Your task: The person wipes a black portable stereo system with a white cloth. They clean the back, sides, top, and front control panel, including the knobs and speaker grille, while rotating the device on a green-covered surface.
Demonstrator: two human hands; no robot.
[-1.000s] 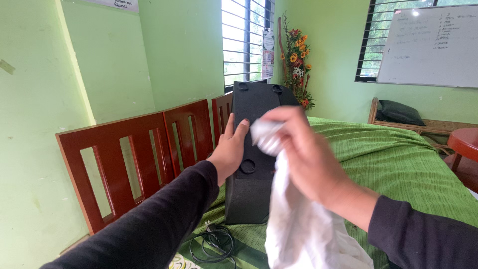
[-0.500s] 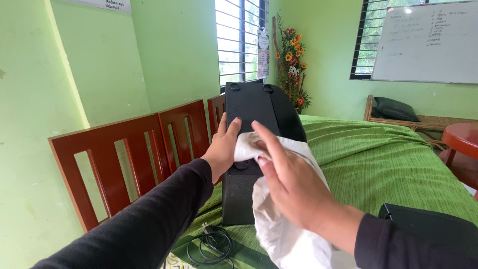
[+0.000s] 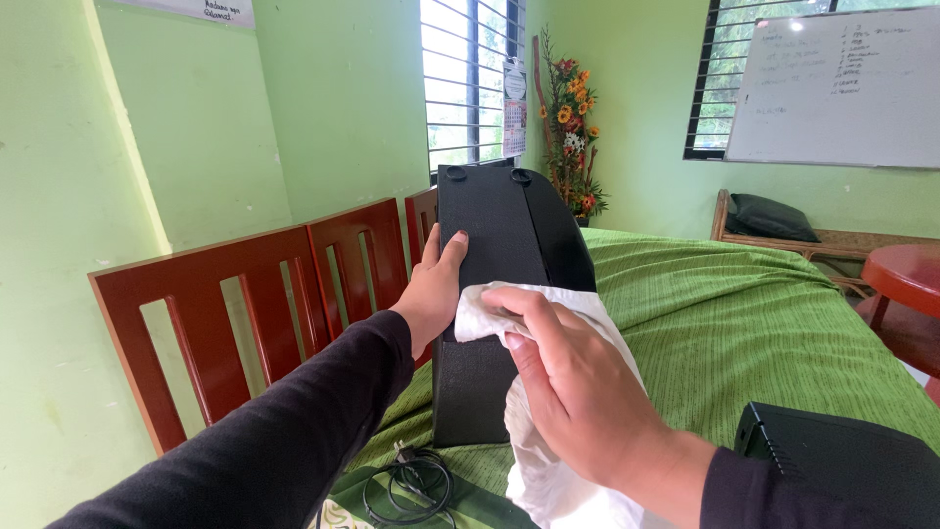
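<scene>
A tall black speaker box (image 3: 494,230) lies tilted on a table covered with a green cloth (image 3: 764,323), its round rubber feet facing up. My left hand (image 3: 434,289) rests flat against the box's left edge, fingers pointing up. My right hand (image 3: 568,377) presses a white cloth (image 3: 548,470) onto the box's near face. The rest of the cloth hangs down below my wrist.
Red wooden chair backs (image 3: 245,313) line the table's left side. A coiled black cable (image 3: 411,480) lies at the near edge. A second black box (image 3: 842,460) sits at the lower right. Flowers (image 3: 573,127), a whiteboard (image 3: 837,88) and a red round table (image 3: 906,274) stand farther off.
My right hand has spread the white cloth flat and slid it down the speaker's face. My left hand stays on the box's edge. The second black box has come into view.
</scene>
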